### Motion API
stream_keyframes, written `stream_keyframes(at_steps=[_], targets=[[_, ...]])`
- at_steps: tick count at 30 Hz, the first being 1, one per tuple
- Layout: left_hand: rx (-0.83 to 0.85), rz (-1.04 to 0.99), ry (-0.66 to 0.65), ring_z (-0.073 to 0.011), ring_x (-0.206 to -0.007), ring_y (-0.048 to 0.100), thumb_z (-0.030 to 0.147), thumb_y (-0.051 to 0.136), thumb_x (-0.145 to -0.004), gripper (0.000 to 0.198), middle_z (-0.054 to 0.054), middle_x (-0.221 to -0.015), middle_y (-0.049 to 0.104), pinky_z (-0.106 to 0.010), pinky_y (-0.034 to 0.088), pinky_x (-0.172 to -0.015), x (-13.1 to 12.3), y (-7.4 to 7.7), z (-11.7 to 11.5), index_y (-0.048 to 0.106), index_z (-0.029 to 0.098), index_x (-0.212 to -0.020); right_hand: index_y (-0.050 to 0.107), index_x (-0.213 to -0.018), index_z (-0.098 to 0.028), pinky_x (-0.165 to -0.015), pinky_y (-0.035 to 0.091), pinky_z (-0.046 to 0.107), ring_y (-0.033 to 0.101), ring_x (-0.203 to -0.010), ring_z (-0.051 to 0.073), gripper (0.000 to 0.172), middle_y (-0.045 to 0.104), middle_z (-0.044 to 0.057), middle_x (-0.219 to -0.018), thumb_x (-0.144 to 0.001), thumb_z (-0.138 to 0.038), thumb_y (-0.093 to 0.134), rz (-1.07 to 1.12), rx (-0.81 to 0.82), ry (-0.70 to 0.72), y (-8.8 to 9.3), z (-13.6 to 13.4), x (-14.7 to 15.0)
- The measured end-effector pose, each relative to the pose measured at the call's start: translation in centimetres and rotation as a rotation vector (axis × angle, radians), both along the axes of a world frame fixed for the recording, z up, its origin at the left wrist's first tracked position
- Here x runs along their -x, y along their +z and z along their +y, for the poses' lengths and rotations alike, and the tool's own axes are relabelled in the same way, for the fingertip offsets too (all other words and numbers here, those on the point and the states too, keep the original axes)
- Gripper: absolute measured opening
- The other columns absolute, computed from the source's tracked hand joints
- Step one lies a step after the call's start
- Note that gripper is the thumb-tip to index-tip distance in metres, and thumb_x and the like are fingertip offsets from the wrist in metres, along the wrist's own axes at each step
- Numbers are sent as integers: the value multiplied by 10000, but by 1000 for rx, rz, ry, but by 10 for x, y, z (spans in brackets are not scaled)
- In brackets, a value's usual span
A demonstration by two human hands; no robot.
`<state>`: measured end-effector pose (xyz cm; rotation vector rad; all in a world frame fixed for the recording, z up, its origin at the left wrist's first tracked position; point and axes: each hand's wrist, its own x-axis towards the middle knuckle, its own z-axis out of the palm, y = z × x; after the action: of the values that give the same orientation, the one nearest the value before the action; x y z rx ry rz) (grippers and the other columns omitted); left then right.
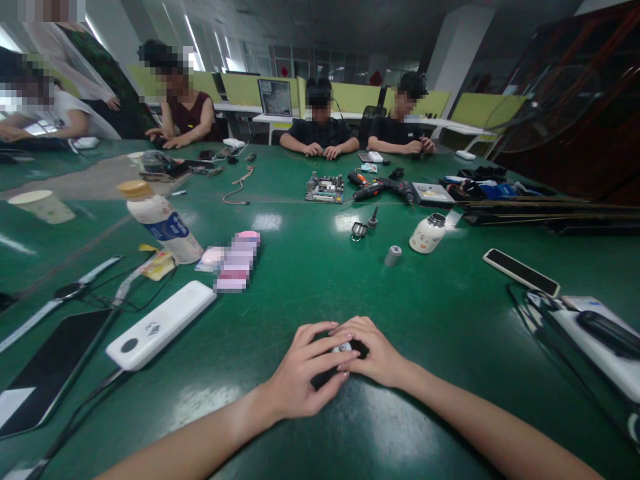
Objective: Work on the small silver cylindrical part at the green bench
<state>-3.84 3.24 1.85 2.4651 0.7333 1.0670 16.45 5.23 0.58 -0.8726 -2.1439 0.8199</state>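
Observation:
My left hand [303, 370] and my right hand [377, 353] meet above the green table [300, 280], close to its near edge. Curled fingers of both hands surround a small silvery-white round part [343, 347]. Most of it is covered, so its kind cannot be made out. Beyond my hands stands a short metal cylinder [393, 256]. Behind that are a metal piece with a wire loop [359, 231] and a small dark-tipped metal part [373, 217]. A white, face-patterned flask [427, 235] without a lid stands to their right.
On the left lie a white power bank [163, 327], a dark tablet-like device [55, 367], a watch [65, 291] and a capped drink bottle [163, 223]. A phone [521, 272] lies right. Farther back are a circuit board [325, 188], power drills [367, 188] and several seated people.

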Motion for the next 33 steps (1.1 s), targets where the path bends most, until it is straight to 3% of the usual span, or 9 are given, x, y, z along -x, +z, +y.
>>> stream_keyframes(at_steps=[10,16,22,25,29,33], targets=[[-28,-68,1,-252,-1197,500,161,611,-853,368,-52,-1215,663,-453,443,-953,0,-1,1,616,262,-1208,648,-981,-219,-814,416,372,602,-892,212,309,686,53,-920,-867,-498,580,-14,3,10,-1,0,-1],[50,-149,45,-222,-1027,585,133,585,-884,309,-33,-1046,734,-407,473,-876,-2,0,2,651,259,-1158,653,-1022,-254,-819,390,369,589,-920,211,365,700,31,-955,-841,-563,580,-30,44,35,4,-1,0],[187,-275,210,-182,-845,587,158,697,-808,168,-26,-852,719,-308,508,-724,-8,1,0,716,236,-955,658,-1058,-251,-828,386,367,590,-927,209,438,701,37,-966,-822,-609,568,-40,38,14,4,-1,0],[173,-329,282,-168,-796,587,174,726,-781,146,-22,-813,695,-281,509,-684,-7,0,0,707,225,-916,660,-1062,-241,-833,379,358,580,-938,209,480,696,41,-958,-810,-636,556,-53,52,19,4,-1,0],[112,-264,436,-200,-857,586,206,707,-799,170,-22,-861,727,-356,488,-779,1,-6,12,694,240,-965,656,-1099,-254,-864,359,359,569,-962,208,512,696,39,-987,-795,-652,555,-65,76,24,5,-2,0],[232,-17,532,-258,-924,578,255,708,-791,157,-11,-864,753,-460,434,-834,9,-14,27,707,253,-949,647,-1141,-274,-872,353,359,563,-986,213,505,695,40,-1014,-795,-634,574,-92,99,24,6,-2,0]])
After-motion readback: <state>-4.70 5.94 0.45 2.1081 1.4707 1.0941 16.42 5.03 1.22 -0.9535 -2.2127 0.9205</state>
